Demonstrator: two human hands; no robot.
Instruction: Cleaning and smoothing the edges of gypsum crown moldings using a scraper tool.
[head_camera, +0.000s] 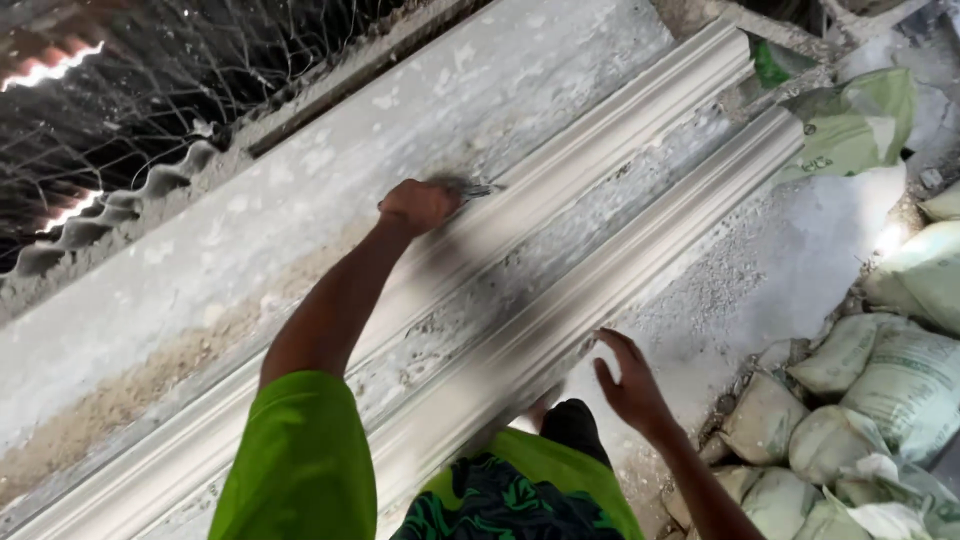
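Left hand (418, 206) is clenched on a small grey metal scraping tool (470, 188), its tip against the long white moulded plaster cornice (560, 300) at the far ridge. Right hand (628, 385) is released, fingers spread, hovering near the cornice's near edge. Risk: excess pressure could gouge or chip the profile.

This is a rough outdoor plaster-casting yard or building-site workshop. Long white moulded cornice lengths (560, 250) lie side by side on a dusty, plaster-splashed slab (330, 170), running under the fingers (630, 350) of both hands. Well to the right of the fingers, stuffed sacks (880, 390) of powder are heaped on the gritty ground. Far to their upper left are wire mesh (150, 70) and a corrugated sheet edge (120, 210).
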